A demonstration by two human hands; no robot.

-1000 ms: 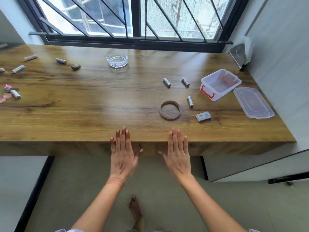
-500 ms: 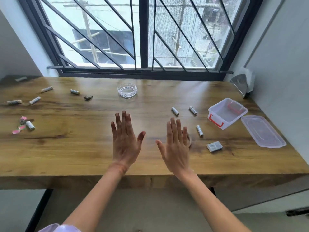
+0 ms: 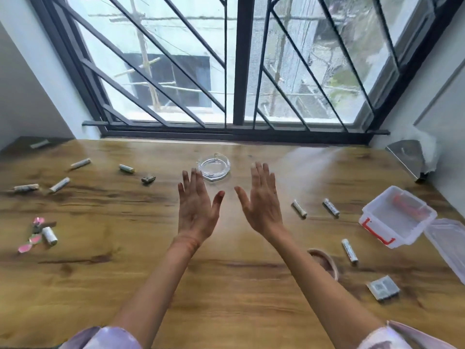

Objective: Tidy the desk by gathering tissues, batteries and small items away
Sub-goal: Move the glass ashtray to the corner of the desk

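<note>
Head view: the left hand (image 3: 196, 210) and right hand (image 3: 261, 205) hover over the desk (image 3: 226, 285), fingers straight, close together, holding nothing, so gathering looks unstarted, and next comes a reach right for the nearest battery (image 3: 299, 209) by the open clear box (image 3: 395, 217).

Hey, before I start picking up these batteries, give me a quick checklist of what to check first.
1. Hands free: ok. The left hand and right hand are open above the desk, holding nothing.
2. Box open: ok. The lid lies off, beside it.
3. Room in the box: ok. It looks mostly bare inside.
4. Something close to start with: ok. The right-side batteries, three of them, lie loose between the right hand and the box.
5. Far side cleared: not ok. The left-side batteries lie scattered.
6. Tissues located: cannot tell.
</note>
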